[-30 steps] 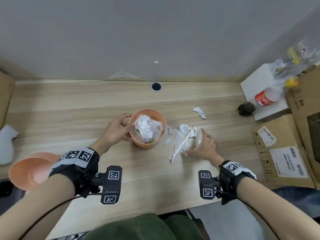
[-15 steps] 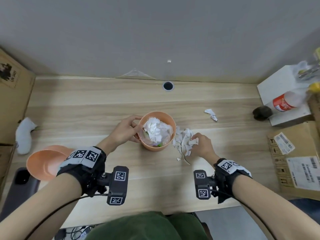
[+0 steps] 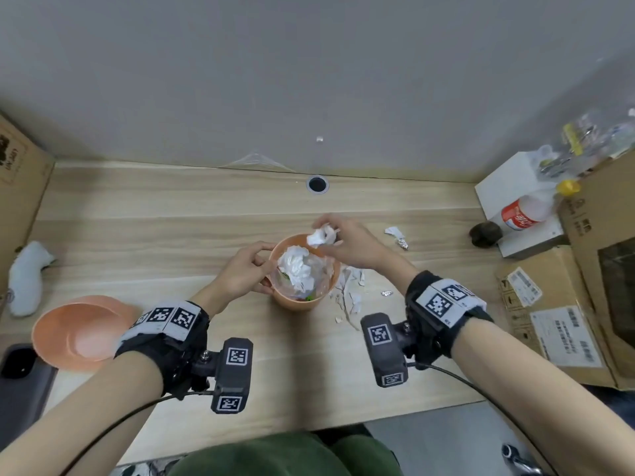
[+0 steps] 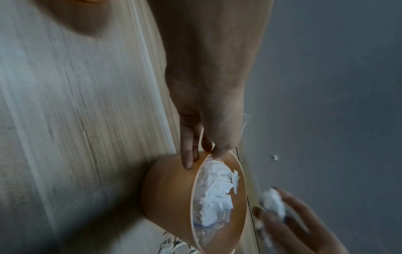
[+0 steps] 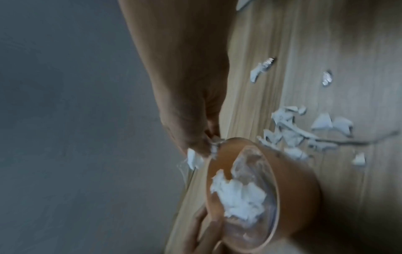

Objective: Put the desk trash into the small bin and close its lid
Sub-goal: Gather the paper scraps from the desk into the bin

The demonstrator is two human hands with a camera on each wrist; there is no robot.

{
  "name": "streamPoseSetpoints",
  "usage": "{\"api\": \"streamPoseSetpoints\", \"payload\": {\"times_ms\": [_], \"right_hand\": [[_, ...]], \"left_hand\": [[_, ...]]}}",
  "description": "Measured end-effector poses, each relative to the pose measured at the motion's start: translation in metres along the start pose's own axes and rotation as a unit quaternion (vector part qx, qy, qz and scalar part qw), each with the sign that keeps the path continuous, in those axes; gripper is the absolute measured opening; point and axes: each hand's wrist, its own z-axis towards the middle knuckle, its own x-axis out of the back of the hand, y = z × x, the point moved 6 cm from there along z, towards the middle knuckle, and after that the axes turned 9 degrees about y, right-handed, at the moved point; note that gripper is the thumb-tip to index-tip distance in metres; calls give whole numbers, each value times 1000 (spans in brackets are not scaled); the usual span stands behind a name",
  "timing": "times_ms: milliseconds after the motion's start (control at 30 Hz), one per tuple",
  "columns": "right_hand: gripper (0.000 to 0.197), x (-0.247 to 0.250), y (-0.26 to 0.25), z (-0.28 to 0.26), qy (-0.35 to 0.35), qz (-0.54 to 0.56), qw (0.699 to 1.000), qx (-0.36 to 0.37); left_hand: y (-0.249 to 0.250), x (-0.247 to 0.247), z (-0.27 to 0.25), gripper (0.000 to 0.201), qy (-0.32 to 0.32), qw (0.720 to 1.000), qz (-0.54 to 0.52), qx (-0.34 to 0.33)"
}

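The right hand [image 3: 350,247] pinches a crumpled white paper wad [image 3: 321,236] between thumb and fingertips, holding it over the far rim of the small round orange plastic bin [image 3: 302,302], at about the bin's 12 o'clock in the head view. The wad lies clear of the white paper [image 3: 295,269] already heaped inside; the bin's mouth is directly below and slightly toward the person, so the coming release appears to call for a short move toward 6 o'clock and down.

The left hand [image 3: 240,278] grips the bin at its 9 o'clock side: in the left wrist view the thumb hooks over the rim [image 4: 217,153] and the fingers [image 4: 188,154] lie against the outer wall, steadying the bin upright on the pale wooden desk [image 3: 171,218].

More torn white paper scraps [image 3: 350,293] lie on the desk just beside the bin at its 3 to 4 o'clock, a small foil bit [image 3: 386,293] a little farther out at 3 o'clock, and a white-and-foil scrap [image 3: 397,235] well apart at about 2 o'clock. All lie on the right hand's side, which is therefore the nearer hand for them.

The orange dome-shaped lid [image 3: 79,331] rests upturned on the desk at the bin's 8 o'clock, well apart from it and nearer the left hand. The bin looks nearly full, so the lid may meet protruding paper.
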Motion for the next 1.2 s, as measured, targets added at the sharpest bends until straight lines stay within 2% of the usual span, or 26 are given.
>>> {"api": "streamPoseSetpoints", "payload": {"times_ms": [67, 100, 200, 300, 467, 567, 700, 767, 833, 933, 1033, 1100, 1200], "right_hand": [[49, -16, -5, -2, -77, -74, 994, 24], [49, -16, -6, -4, -82, -68, 994, 20], [36, -3, 5, -8, -39, 11, 999, -20], [31, 11, 25, -13, -14, 19, 999, -44], [34, 7, 21, -17, 7, 1, 1000, 8], [39, -10, 13, -14, -65, -73, 995, 26], [34, -38, 11, -11, -190, -176, 966, 18], [43, -47, 14, -7, -218, -202, 955, -2], [48, -47, 12, -4, -222, -175, 959, -11], [45, -21, 9, 2, -165, -73, 983, 3], [30, 20, 24, 5, -32, 17, 999, 11], [28, 41, 56, 8, 46, 59, 997, -12], [34, 55, 115, 7, 85, 48, 992, -75]], "left_hand": [[-2, 2, -2, 31, 2, 1000, 1, 2], [-2, 2, -2, 32, 4, 1000, 0, 3], [-3, 2, -2, 33, 13, 1000, -5, 7], [-3, 0, -1, 33, 17, 1000, -2, 8], [4, -8, 2, 33, 17, 1000, 4, 3], [8, -12, 4, 32, 16, 1000, 7, 2], [12, -14, 4, 31, 13, 1000, 4, 0], [15, -16, 4, 29, 11, 1000, 4, 0], [16, -17, 7, 29, 13, 1000, 4, 1], [15, -16, 13, 31, 19, 1000, 10, 3], [17, -18, 20, 31, 29, 1000, 9, 2], [19, -21, 25, 31, 37, 999, 11, 0], [22, -26, 30, 32, 37, 999, 12, 1]]}}
